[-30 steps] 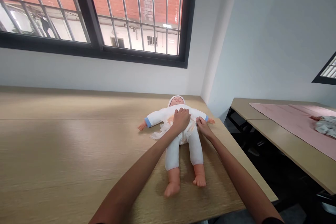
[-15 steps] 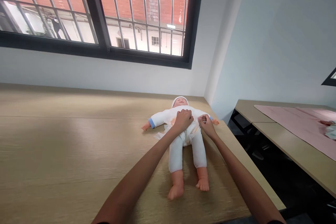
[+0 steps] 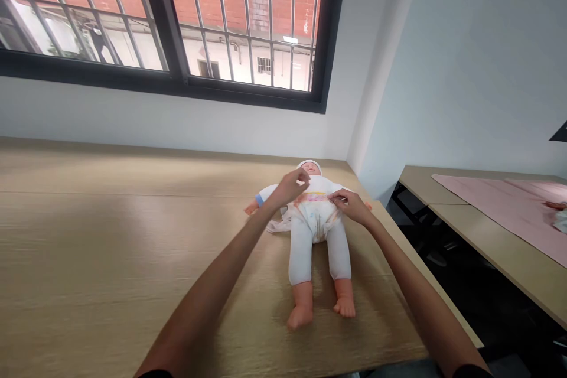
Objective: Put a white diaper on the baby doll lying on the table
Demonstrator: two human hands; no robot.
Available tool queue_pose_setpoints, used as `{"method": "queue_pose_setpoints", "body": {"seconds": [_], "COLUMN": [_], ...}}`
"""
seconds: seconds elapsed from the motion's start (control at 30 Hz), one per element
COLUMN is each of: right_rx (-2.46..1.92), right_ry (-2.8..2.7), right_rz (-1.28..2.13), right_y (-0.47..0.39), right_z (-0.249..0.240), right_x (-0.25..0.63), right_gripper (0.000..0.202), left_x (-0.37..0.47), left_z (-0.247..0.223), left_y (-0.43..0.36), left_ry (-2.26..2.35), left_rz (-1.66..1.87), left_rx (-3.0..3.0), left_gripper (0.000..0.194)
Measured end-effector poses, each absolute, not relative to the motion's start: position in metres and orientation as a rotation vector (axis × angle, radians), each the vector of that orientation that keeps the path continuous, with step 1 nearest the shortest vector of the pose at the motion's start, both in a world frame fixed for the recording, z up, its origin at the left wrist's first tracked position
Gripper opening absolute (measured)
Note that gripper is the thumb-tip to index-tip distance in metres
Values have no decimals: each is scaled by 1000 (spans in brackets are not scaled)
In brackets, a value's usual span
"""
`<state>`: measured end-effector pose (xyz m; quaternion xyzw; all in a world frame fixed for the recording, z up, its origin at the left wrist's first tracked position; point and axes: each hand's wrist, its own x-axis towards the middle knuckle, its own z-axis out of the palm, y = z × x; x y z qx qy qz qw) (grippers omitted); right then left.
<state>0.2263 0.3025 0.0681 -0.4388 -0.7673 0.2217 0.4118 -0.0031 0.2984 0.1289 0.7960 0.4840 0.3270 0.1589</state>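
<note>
The baby doll with a vinyl face and feet and a soft white cloth body (image 3: 301,251) lies on its back on the pale wood-grain table (image 3: 110,277), its feet pointing toward the person. A white disposable diaper with a coloured printed waistband (image 3: 316,212) is around the doll's hips, its front panel up over the belly; that much looks done. What looks unfinished is the side: a loose white flap (image 3: 278,226) spreads out beside the doll, on the left hand's side, and appears unfastened — the fastening on the other side is too small to judge.

The left hand (image 3: 290,188) is above the doll's chest, fingers curled inward; I cannot tell whether they pinch anything. The right hand (image 3: 352,205) is at the other end of the waistband, fingertips drawn close together against its edge, though whether they grip a tab cannot be told.

Counted: one doll, with two bare feet; one diaper; one white cap (image 3: 309,162) on the doll's head; one blue cuff (image 3: 259,198) in view; two tables, the second (image 3: 487,237) to the right of the doll; and one pink cloth (image 3: 487,194) on it. Beyond the doll — one large dark-framed barred window (image 3: 177,80).
</note>
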Motion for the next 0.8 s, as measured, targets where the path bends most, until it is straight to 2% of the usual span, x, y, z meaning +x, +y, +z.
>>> {"method": "queue_pose_setpoints", "body": {"seconds": [0.03, 0.13, 0.27, 0.37, 0.47, 0.53, 0.67, 0.8], "right_rx": [-1115, -1098, -1047, -1006, -919, -877, -860, -842], "right_ry": [-1943, -1883, -1791, -1827, -1921, -1981, -2029, -2189], "right_rz": [532, 497, 565, 586, 553, 504, 442, 342], "right_y": [303, 303, 297, 287, 276, 270, 266, 264], "right_z": [75, 99, 132, 147, 153, 154, 147, 124], "right_x": [228, 228, 211, 194, 183, 181, 176, 154], "right_gripper": [20, 20, 24, 26, 24, 22, 18, 13], "left_x": [-17, -51, -60, -53, -50, -53, -68, -79], "left_z": [131, 124, 91, 74, 73, 78, 89, 92], "left_y": [296, 288, 287, 292, 299, 303, 311, 314], "left_ry": [1414, 1482, 1451, 1415, 1345, 1312, 1301, 1277], "left_rz": [902, 512, 227, 183, 217, 241, 220, 198], "left_rx": [2263, 2262, 2235, 2247, 2291, 2306, 2223, 2098], "left_gripper": [11, 4, 25, 29, 17, 16, 16, 27]}}
